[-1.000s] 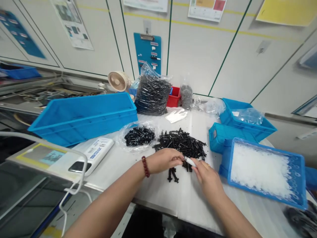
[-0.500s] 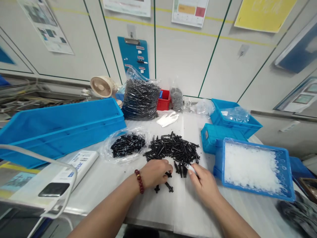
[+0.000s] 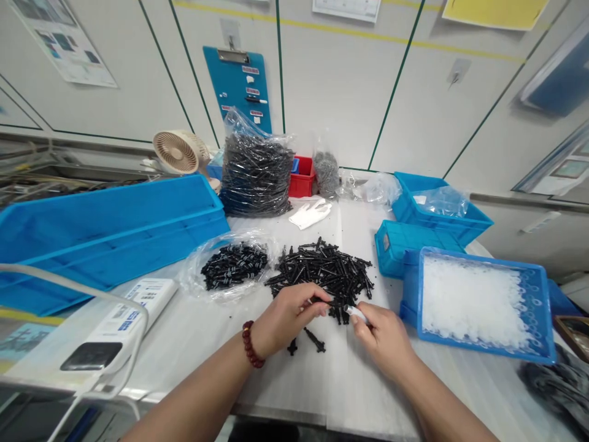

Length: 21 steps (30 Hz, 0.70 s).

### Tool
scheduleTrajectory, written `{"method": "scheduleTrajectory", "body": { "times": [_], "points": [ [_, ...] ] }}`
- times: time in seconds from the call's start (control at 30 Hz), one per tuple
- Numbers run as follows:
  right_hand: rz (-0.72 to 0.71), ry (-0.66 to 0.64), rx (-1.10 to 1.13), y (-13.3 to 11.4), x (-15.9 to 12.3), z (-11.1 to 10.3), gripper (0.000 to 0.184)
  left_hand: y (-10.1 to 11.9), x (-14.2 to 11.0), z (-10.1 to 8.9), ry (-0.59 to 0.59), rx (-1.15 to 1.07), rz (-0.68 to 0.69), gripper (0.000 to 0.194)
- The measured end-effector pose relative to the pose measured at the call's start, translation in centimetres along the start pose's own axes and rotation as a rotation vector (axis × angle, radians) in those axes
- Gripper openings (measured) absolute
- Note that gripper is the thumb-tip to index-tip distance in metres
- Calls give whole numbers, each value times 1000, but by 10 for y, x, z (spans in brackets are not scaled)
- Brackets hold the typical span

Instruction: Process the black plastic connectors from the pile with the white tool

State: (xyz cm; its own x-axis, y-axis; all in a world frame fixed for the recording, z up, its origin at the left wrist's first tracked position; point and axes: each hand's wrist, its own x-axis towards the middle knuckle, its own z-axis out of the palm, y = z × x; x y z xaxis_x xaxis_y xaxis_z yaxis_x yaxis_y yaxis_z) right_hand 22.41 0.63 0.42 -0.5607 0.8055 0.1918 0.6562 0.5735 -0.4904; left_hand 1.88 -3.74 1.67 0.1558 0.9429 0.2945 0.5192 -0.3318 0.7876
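My left hand (image 3: 292,313), with a beaded bracelet (image 3: 253,345) at its wrist, is closed in a pinch on a slim black plastic part (image 3: 317,299), mostly hidden by the fingers. Held in my closed right hand (image 3: 385,336) is a small white tube-shaped tool (image 3: 357,314), its tip pointing left towards the pinched part. Just beyond both hands spreads a loose pile of black plastic parts (image 3: 326,264). Closer to me, a single black part (image 3: 315,340) lies on the table below my left hand, with another partly covered beside it.
A clear bag of black parts (image 3: 234,265) lies open left of the pile. Beyond stand a large full bag (image 3: 257,175), a white glove (image 3: 311,214) and a red bin (image 3: 302,178). Blue bins (image 3: 110,230) flank the left; a tub of white pieces (image 3: 488,356) stands right.
My left hand has moved up and towards my right hand, bringing the pinched black part near the white tool. My right hand stays nearly in place. The view has tilted slightly down.
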Motion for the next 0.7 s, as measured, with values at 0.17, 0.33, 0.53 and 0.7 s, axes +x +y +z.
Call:
{"method": "scheduleTrajectory", "body": {
  "times": [0.17, 0.33, 0.53, 0.7],
  "points": [
    [-39, -7, -152, -2, -2, 3, 23, -2, -1, 4, -103, 154, 84, 14],
    [-53, -74, -280, -5, -3, 7, 18, -5, -3, 10, -185, 271, 50, 8],
    [-31, -121, -307, -6, -3, 10, 19, -6, -3, 15, -241, 285, -9, 7],
    [8, -118, -344, -7, -3, 10, 26, -8, -4, 16, -237, 262, 13, 9]
  ]
}}
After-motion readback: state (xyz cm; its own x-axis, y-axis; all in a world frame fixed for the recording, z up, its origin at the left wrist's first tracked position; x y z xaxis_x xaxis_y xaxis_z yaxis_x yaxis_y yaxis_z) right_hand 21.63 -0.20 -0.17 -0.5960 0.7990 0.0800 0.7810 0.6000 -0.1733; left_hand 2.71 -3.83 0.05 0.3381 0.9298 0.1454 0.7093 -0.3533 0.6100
